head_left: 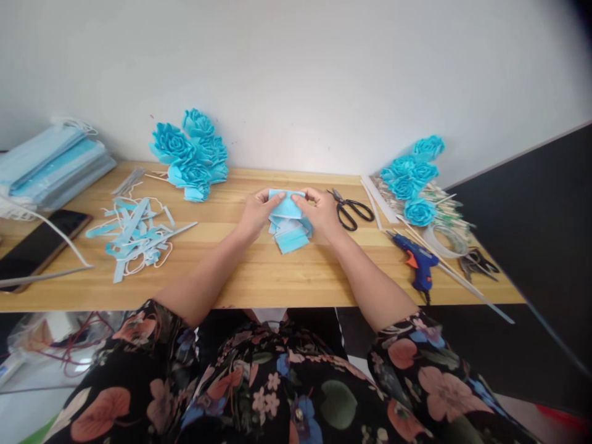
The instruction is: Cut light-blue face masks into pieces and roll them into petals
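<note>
A folded piece of light blue face-mask fabric [287,206] is pinched between my two hands over the middle of the table. My left hand [258,213] grips its left side, thumb on the front. On the right side my right hand [320,211] holds it the same way, and the two thumb tips are close together. Just below the fingers lie several cut blue and white fabric pieces [292,237], partly overlapped by the held piece. Black-handled scissors [351,208] rest on the table beside my right hand.
Left are cut mask strips [139,237], blue fabric roses [197,154], stacked masks [50,157] and a phone [44,243] with a white cable crossing it. Right are a blue glue gun [416,259], more roses [411,176], white sticks [462,280] and small pliers-like cutters [478,264]. A wall stands behind.
</note>
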A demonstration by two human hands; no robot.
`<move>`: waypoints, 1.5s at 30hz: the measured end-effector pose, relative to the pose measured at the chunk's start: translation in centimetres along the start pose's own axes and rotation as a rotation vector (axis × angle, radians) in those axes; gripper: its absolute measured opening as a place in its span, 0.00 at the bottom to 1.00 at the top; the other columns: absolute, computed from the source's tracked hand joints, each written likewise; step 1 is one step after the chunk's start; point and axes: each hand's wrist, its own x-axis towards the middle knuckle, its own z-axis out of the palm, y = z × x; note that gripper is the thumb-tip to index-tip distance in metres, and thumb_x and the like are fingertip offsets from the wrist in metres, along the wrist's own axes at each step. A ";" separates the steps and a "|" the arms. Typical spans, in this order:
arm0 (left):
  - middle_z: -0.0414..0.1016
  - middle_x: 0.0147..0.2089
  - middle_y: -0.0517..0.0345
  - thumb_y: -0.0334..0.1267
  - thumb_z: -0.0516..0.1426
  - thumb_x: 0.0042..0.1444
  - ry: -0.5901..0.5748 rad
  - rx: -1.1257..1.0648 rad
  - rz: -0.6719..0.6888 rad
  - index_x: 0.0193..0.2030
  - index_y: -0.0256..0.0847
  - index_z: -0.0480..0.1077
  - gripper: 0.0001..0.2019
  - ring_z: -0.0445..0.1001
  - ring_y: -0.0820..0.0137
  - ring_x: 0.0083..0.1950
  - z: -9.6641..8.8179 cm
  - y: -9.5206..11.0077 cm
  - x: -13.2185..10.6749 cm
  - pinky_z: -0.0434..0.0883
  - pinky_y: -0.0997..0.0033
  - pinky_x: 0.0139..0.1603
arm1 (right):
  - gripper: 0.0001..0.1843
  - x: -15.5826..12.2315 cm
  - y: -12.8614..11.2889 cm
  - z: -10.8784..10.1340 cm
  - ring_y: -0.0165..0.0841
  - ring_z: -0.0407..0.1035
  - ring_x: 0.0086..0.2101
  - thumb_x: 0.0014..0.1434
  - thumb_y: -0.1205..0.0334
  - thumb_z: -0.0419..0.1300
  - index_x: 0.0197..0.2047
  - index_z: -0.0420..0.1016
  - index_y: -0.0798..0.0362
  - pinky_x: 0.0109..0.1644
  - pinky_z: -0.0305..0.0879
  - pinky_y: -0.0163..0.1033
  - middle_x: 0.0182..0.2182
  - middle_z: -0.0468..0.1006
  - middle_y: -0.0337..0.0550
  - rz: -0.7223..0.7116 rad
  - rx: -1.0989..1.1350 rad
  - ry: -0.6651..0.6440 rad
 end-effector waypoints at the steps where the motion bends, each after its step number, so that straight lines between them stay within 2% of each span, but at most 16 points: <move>1: 0.70 0.23 0.62 0.47 0.65 0.50 -0.001 -0.007 0.006 0.28 0.36 0.71 0.15 0.66 0.77 0.24 -0.1 0.0 0.0 0.63 0.77 0.26 | 0.15 0.1 0.1 -0.1 0.29 0.62 0.28 0.58 0.50 0.58 0.28 0.71 0.53 0.35 0.58 0.34 0.24 0.68 0.35 -0.010 -0.013 0.032; 5: 0.69 0.23 0.62 0.46 0.63 0.53 0.041 -0.036 0.039 0.27 0.37 0.70 0.14 0.66 0.78 0.24 -0.6 -0.1 0.4 0.65 0.77 0.28 | 0.15 0.5 0.7 -0.7 0.29 0.63 0.29 0.60 0.51 0.56 0.28 0.70 0.53 0.36 0.58 0.35 0.24 0.69 0.35 -0.022 -0.063 0.198; 9: 0.71 0.25 0.61 0.43 0.60 0.57 0.077 -0.061 0.003 0.31 0.38 0.71 0.10 0.68 0.78 0.25 -0.9 0.0 0.6 0.65 0.77 0.28 | 0.15 1.0 1.3 -1.5 0.30 0.64 0.28 0.61 0.52 0.56 0.28 0.70 0.52 0.36 0.58 0.36 0.24 0.70 0.36 0.001 -0.208 0.378; 14: 0.71 0.25 0.61 0.43 0.59 0.59 0.101 -0.062 -0.020 0.33 0.38 0.71 0.11 0.68 0.78 0.24 -0.9 0.0 0.8 0.65 0.77 0.27 | 0.13 1.0 1.5 -1.7 0.35 0.69 0.33 0.62 0.55 0.54 0.32 0.75 0.51 0.41 0.60 0.39 0.29 0.77 0.41 0.001 -0.498 0.415; 17: 0.71 0.25 0.61 0.45 0.59 0.60 0.111 -0.057 -0.018 0.33 0.38 0.70 0.12 0.68 0.78 0.24 -1.0 -0.2 0.9 0.65 0.78 0.27 | 0.13 0.8 1.4 -1.5 0.38 0.72 0.38 0.62 0.55 0.55 0.34 0.78 0.51 0.45 0.62 0.41 0.34 0.81 0.44 -0.053 -0.600 0.253; 21: 0.71 0.25 0.61 0.47 0.58 0.60 0.131 -0.059 -0.018 0.33 0.39 0.69 0.13 0.68 0.78 0.24 -1.2 -0.3 1.0 0.65 0.78 0.26 | 0.17 0.9 1.6 -1.2 0.41 0.74 0.48 0.60 0.48 0.60 0.45 0.80 0.50 0.55 0.63 0.45 0.45 0.82 0.45 -0.183 -0.529 -0.239; 23: 0.71 0.25 0.61 0.47 0.58 0.60 0.133 -0.067 -0.013 0.33 0.39 0.69 0.13 0.68 0.77 0.24 -1.2 -0.3 1.0 0.65 0.78 0.26 | 0.31 0.9 1.9 -1.1 0.45 0.68 0.57 0.54 0.43 0.64 0.57 0.74 0.49 0.62 0.59 0.49 0.57 0.75 0.48 -0.231 -0.509 -0.441; 26: 0.71 0.24 0.61 0.48 0.58 0.59 0.137 -0.071 -0.010 0.33 0.39 0.69 0.13 0.68 0.77 0.24 -1.4 -0.4 1.1 0.64 0.77 0.26 | 0.54 0.8 2.6 -1.1 0.50 0.53 0.67 0.46 0.40 0.69 0.71 0.55 0.47 0.68 0.50 0.55 0.70 0.56 0.51 -0.223 -0.520 -0.670; 28: 0.71 0.24 0.61 0.48 0.59 0.59 0.147 -0.067 -0.015 0.33 0.39 0.69 0.13 0.68 0.77 0.23 -1.4 -0.4 1.2 0.64 0.77 0.26 | 0.59 0.6 2.9 -1.1 0.52 0.47 0.69 0.43 0.41 0.71 0.73 0.50 0.46 0.70 0.45 0.58 0.72 0.49 0.51 -0.191 -0.544 -0.762; 30: 0.71 0.25 0.61 0.49 0.59 0.59 0.155 -0.066 -0.021 0.33 0.39 0.69 0.14 0.68 0.77 0.23 -1.4 -0.5 1.2 0.64 0.77 0.26 | 0.56 0.5 3.0 -1.1 0.53 0.45 0.69 0.44 0.42 0.71 0.71 0.54 0.45 0.70 0.43 0.59 0.72 0.49 0.50 -0.179 -0.575 -0.772; 33: 0.71 0.24 0.62 0.49 0.59 0.58 0.161 -0.062 -0.026 0.33 0.40 0.69 0.14 0.68 0.77 0.23 -1.5 -0.6 1.2 0.64 0.77 0.26 | 0.39 0.6 2.9 -0.9 0.50 0.54 0.66 0.50 0.46 0.69 0.64 0.67 0.46 0.67 0.50 0.55 0.67 0.61 0.50 -0.212 -0.572 -0.695; 35: 0.71 0.24 0.62 0.50 0.59 0.58 0.166 -0.059 -0.026 0.33 0.40 0.69 0.14 0.68 0.77 0.23 -1.5 -0.7 1.3 0.64 0.77 0.26 | 0.22 0.7 2.9 -0.8 0.46 0.66 0.57 0.56 0.51 0.64 0.53 0.76 0.49 0.59 0.59 0.48 0.57 0.75 0.50 -0.220 -0.559 -0.611; 37: 0.71 0.24 0.62 0.50 0.59 0.58 0.174 -0.057 -0.024 0.33 0.40 0.69 0.14 0.68 0.77 0.23 -1.6 -0.8 1.4 0.64 0.76 0.26 | 0.11 0.8 3.0 -0.9 0.42 0.72 0.46 0.60 0.56 0.60 0.42 0.79 0.52 0.50 0.63 0.43 0.43 0.81 0.49 -0.156 -0.574 -0.467; 39: 0.71 0.24 0.61 0.50 0.59 0.58 0.184 -0.054 -0.025 0.33 0.40 0.69 0.14 0.67 0.77 0.23 -1.7 -0.9 1.6 0.64 0.76 0.26 | 0.08 1.1 3.3 -1.2 0.39 0.71 0.37 0.60 0.58 0.59 0.35 0.77 0.52 0.43 0.61 0.40 0.34 0.79 0.46 -0.042 -0.582 -0.256; 41: 0.71 0.24 0.61 0.49 0.59 0.58 0.193 -0.048 -0.026 0.32 0.40 0.69 0.14 0.67 0.77 0.22 -1.9 -0.9 1.7 0.63 0.76 0.25 | 0.08 1.5 3.9 -1.8 0.37 0.68 0.32 0.59 0.57 0.60 0.33 0.75 0.53 0.40 0.60 0.40 0.29 0.76 0.43 0.057 -0.526 -0.016; 45: 0.71 0.24 0.61 0.49 0.59 0.58 0.208 -0.052 -0.024 0.32 0.40 0.69 0.14 0.67 0.77 0.22 -2.2 -1.2 2.0 0.63 0.76 0.25 | 0.15 2.5 5.4 -3.2 0.34 0.65 0.31 0.60 0.50 0.57 0.34 0.72 0.54 0.38 0.62 0.39 0.28 0.71 0.39 0.120 -0.285 0.366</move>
